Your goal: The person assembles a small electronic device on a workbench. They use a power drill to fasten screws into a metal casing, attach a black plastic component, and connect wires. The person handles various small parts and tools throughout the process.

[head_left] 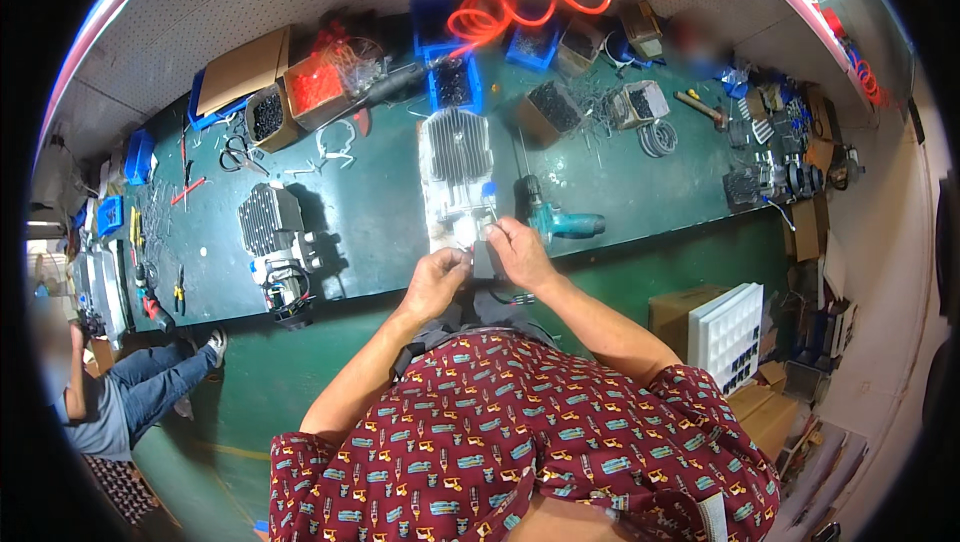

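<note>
A finned grey metal unit (460, 147) lies on a pale board near the bench's front edge, with a white part (465, 230) at its near end. My left hand (437, 282) is closed, fingertips pinched at the left of that near end; what they grip is too small to make out. My right hand (522, 254) pinches at the other side, beside a small blue piece (489, 190) and over a dark block (484, 262). Its fingertips hide what they hold. Dark cables (512, 298) hang below the hands.
A teal power drill (565, 224) lies right of the unit. Another finned unit (270, 222) stands to the left. Behind are blue bins (455, 82), a box of red parts (315, 85) and a coiled orange hose (490, 17). At far left, a person (110, 392) sits beside the bench.
</note>
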Demonstrator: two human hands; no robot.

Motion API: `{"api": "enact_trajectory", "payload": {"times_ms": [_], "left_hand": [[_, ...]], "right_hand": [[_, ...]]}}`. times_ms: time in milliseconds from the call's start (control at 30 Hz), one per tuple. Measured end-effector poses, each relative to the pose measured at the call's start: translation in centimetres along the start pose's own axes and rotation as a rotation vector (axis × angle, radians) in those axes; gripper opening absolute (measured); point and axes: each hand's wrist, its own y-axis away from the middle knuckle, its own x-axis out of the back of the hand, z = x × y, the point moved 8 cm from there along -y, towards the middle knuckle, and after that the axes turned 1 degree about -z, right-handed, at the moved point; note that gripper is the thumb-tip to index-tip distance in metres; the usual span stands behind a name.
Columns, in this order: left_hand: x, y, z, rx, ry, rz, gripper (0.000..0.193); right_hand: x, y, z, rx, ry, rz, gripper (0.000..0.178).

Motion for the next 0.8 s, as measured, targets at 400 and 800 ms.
{"api": "enact_trajectory", "payload": {"times_ms": [400, 800], "left_hand": [[-0.2, 1.6, 1.8, -0.031, -0.137, 0.075, 0.028], [0.6, 1.2, 5.1, -0.02, -0.161, -0.102, 0.037]], "right_hand": [[-0.7, 1.7, -1.1, 0.085, 0.101, 0.013, 0.027], [0.7, -4.1, -2.5, 0.263, 0.236, -0.383, 0.026]]}}
